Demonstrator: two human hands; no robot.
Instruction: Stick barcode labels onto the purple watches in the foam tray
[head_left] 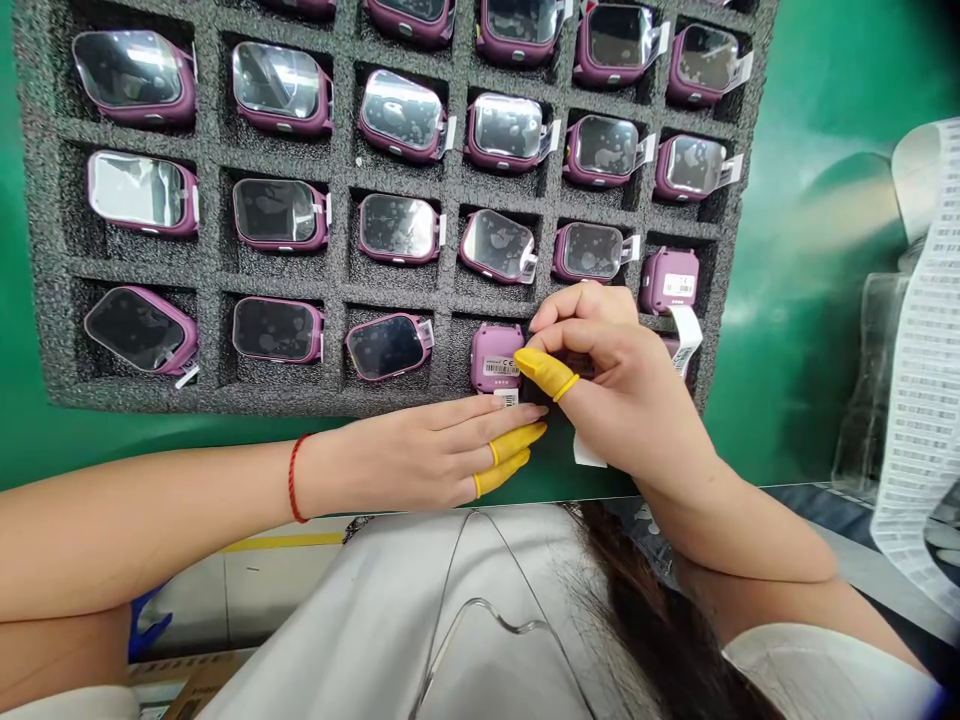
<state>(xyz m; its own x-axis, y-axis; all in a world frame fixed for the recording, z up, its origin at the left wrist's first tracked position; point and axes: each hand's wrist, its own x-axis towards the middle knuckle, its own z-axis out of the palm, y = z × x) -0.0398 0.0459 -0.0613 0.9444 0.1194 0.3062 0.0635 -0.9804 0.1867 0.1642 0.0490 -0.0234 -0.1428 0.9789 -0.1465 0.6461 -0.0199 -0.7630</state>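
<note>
Reaching in from the left, my left hand lies with its fingers stretched out along the front edge of the foam tray. Yellow finger cots cover two of its fingers. Its fingertips are by a small white label below a purple smartwatch body, which lies back side up in a front-row compartment and has a printed sticker. My right hand, with a yellow cot on one digit, is bent in a pinch at that watch's right edge; what the fingertips grip is hidden. A white paper strip shows below my right hand.
Several purple smartwatches lie screen up in the tray's compartments. Another watch lies back up at right, near a curled white label. A long strip of printed labels and clear plastic are on the right of the green tabletop.
</note>
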